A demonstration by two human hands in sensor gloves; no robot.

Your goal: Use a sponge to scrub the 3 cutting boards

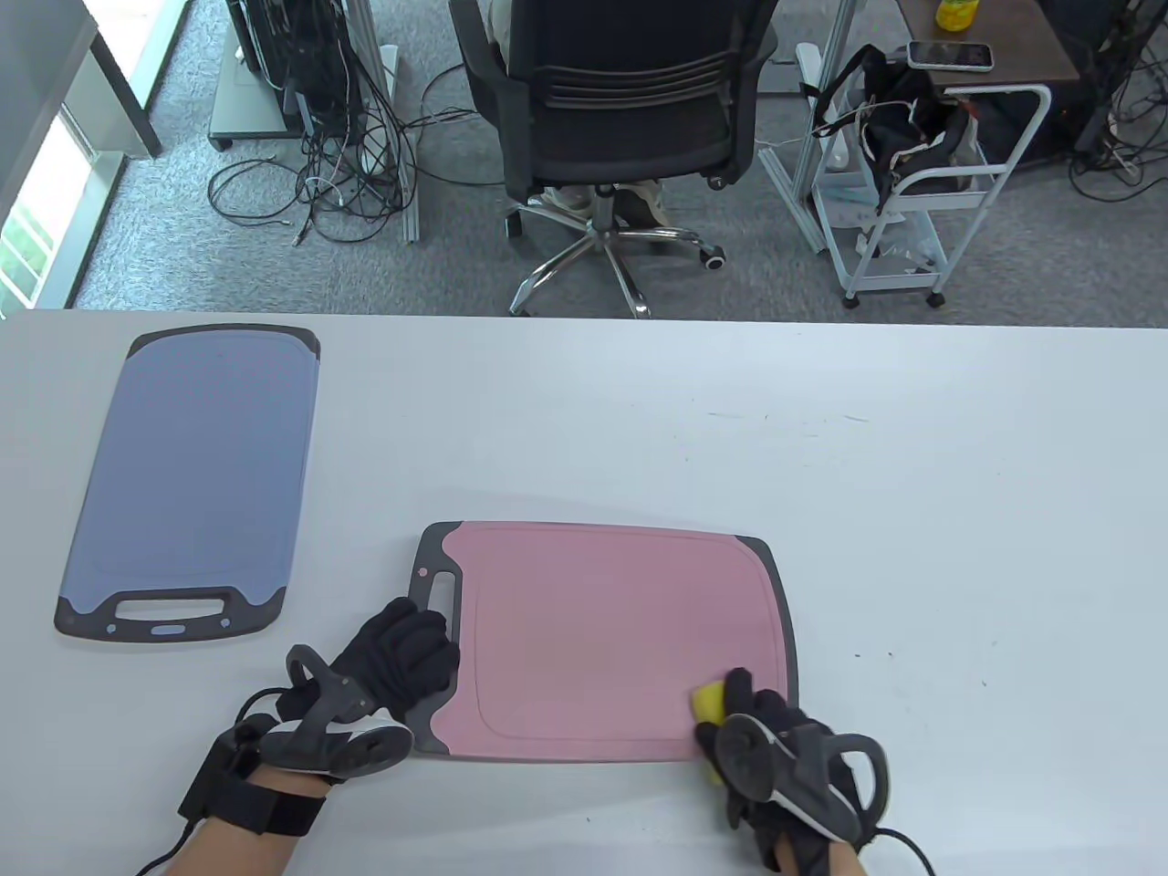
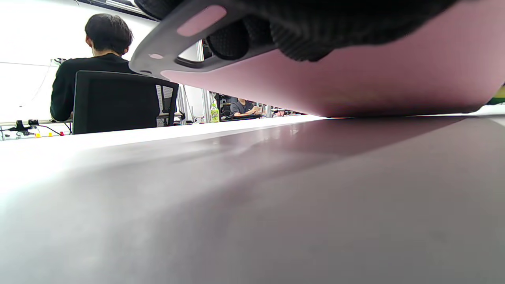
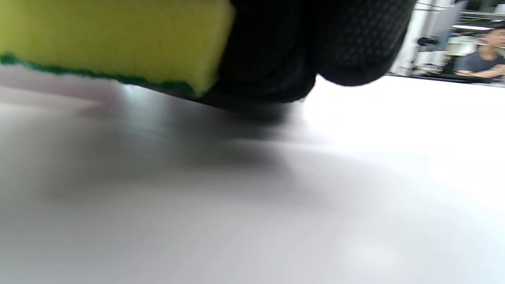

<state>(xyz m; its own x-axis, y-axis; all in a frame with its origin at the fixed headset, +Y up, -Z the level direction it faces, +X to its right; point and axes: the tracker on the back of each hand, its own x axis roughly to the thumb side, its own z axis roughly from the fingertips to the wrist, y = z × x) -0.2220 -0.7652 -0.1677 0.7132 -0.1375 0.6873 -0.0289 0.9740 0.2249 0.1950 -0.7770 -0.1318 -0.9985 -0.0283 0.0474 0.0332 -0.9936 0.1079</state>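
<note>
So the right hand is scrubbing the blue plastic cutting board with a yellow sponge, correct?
Not quite: the right hand presses the yellow sponge on the pink plastic cutting board, as the table view shows. The blue plastic cutting board lies untouched.

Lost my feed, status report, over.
Left hand grips pink board handle end. Right hand holds sponge on board's near right corner. Nothing blocking.

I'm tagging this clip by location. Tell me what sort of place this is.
Most likely an office or lab workspace, not a kitchen. Beyond the white table stand a black office chair, tangled cables on grey carpet, and a white cart. The left wrist view shows a person seated at another desk.
</note>
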